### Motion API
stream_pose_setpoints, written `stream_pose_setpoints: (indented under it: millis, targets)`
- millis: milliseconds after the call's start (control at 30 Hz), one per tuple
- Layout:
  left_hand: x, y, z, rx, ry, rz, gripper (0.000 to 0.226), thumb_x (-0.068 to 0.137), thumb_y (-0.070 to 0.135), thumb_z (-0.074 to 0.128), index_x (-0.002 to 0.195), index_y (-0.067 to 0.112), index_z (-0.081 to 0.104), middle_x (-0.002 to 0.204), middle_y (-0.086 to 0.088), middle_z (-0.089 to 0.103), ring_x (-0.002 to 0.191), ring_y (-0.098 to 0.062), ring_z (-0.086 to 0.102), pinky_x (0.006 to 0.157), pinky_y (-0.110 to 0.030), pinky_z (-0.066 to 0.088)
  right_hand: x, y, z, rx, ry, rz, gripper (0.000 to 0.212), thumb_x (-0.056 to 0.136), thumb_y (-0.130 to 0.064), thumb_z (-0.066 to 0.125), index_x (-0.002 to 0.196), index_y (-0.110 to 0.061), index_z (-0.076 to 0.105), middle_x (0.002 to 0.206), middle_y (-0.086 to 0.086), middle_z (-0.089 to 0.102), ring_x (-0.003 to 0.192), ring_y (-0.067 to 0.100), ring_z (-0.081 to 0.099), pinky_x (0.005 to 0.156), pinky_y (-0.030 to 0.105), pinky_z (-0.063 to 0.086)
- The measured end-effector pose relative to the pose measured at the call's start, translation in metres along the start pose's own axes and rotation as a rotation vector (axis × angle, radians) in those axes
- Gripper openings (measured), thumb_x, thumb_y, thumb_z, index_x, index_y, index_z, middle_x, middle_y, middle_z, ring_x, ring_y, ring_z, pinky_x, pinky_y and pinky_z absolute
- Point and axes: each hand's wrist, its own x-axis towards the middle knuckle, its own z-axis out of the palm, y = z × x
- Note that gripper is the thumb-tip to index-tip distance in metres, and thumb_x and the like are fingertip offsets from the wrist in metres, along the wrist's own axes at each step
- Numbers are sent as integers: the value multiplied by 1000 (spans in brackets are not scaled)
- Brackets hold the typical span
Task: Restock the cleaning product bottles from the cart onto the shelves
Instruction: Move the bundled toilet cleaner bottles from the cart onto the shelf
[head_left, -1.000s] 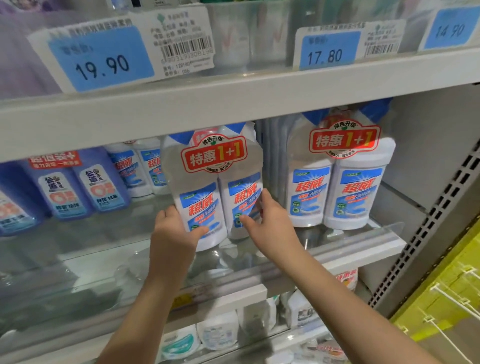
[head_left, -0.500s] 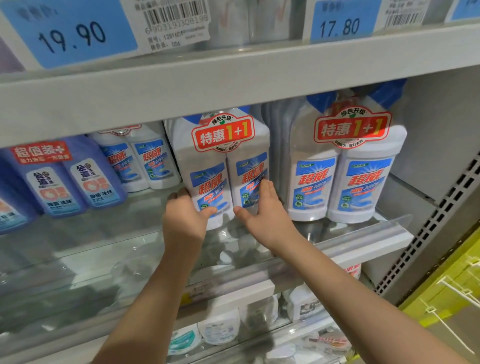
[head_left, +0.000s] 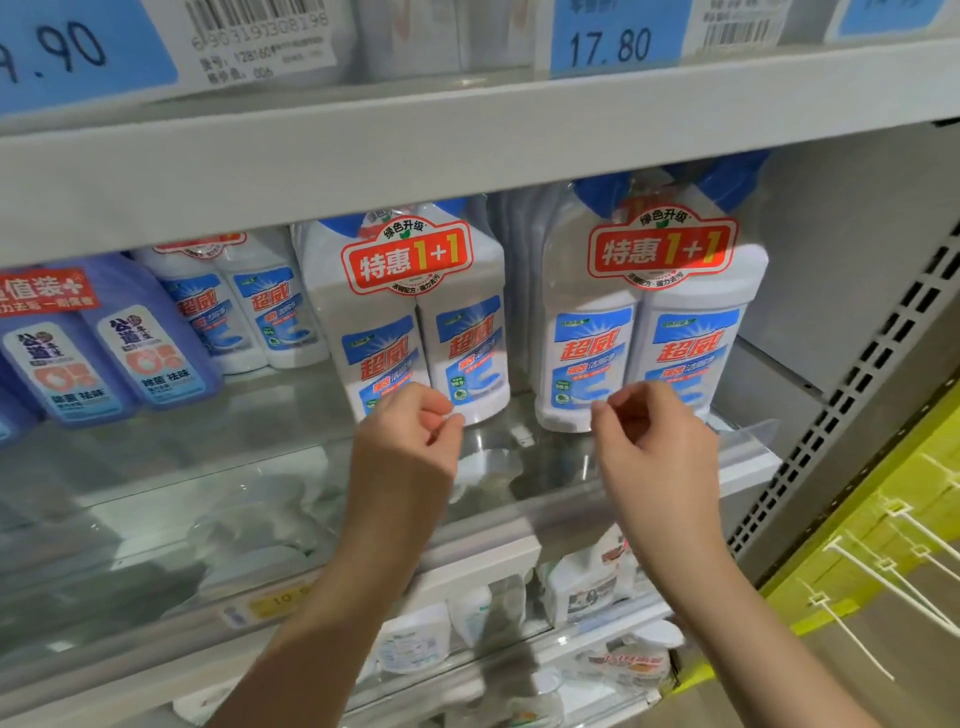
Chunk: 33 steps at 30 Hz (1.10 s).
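A twin pack of white cleaner bottles (head_left: 415, 312) with a red "1+1" tag stands upright on the middle shelf (head_left: 260, 467). A second identical twin pack (head_left: 649, 322) stands to its right. My left hand (head_left: 410, 441) hovers just in front of the first pack's base, fingers loosely curled, holding nothing. My right hand (head_left: 654, 441) floats in front of the second pack's base, fingers also curled and empty. Neither hand touches a bottle. The cart is out of view.
Another white twin pack (head_left: 244, 306) and purple-blue bottles (head_left: 104, 343) stand further left on the same shelf. The upper shelf edge (head_left: 467, 135) carries blue price tags. Smaller bottles (head_left: 587, 587) fill the shelf below. A yellow rack with white hooks (head_left: 883, 561) is at right.
Both hands have let go of the left twin pack and pulled back toward me. My right hand has shifted right, in front of the other pack. The camera has tilted down and closer.
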Motion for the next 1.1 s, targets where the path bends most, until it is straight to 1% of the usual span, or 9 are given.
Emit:
stream_pose_setpoints:
  millis: [100,200,333,433,567,667,833,1000,1100]
  targets:
    - [1,26,32,70,-245,-20,22,87,18,65,110,15,64,99,3,62,82,-12,56,78,-18,41,19,20,-25,16,53,165,38,87,-21,65,119,-7,49,118,7,50,96,18,52,77,28,38]
    - [10,39,61,82,-298,-22,39,87,21,66,124,15,56,121,1,59,97,-16,59,78,-17,41,42,38,-31,-38,-52,264,34,87,-20,64,113,-6,47,120,10,49,92,15,43,65,26,28]
    - [25,45,86,70,-262,-52,30,84,25,71,110,16,59,107,9,61,84,-5,55,49,-5,35,62,46,-29,-11,-144,286,30,89,-23,61,112,-11,45,102,-3,53,87,14,46,70,25,31]
    - [34,44,95,106,-203,-64,31,79,27,76,102,13,61,108,1,68,85,-10,61,59,-10,39,72,51,-28,44,-172,279,30,91,-24,60,114,-12,46,99,-6,52,87,12,47,69,20,32]
    - [33,45,104,192,-162,-45,36,76,32,78,99,12,58,104,-3,68,90,-18,65,69,-27,51,79,58,-24,98,-213,239,37,87,-22,66,117,-12,45,104,-7,56,90,9,53,52,10,37]
    - [34,47,107,217,-125,-45,39,74,33,79,98,11,57,103,-5,67,91,-21,63,71,-32,52,86,61,-22,126,-239,240,41,86,-21,67,119,-12,44,111,-4,57,88,6,53,54,-1,38]
    - [31,49,113,259,-103,-53,44,75,39,78,100,12,55,106,-4,66,93,-21,65,75,-36,56,98,66,-21,37,-279,206,45,89,-27,64,127,-15,44,126,2,51,97,9,47,80,20,36]
    - [28,51,113,242,-107,-65,44,76,39,76,101,11,54,109,-4,66,95,-20,66,73,-30,56,97,69,-22,3,-294,173,45,89,-32,61,130,-18,45,127,5,42,88,-4,43,78,13,29]
    - [27,55,112,240,-105,-70,42,77,37,76,101,10,54,109,-5,66,95,-20,65,68,-26,51,89,70,-21,32,-298,123,44,88,-32,61,128,-20,47,122,1,53,108,8,51,80,16,31]
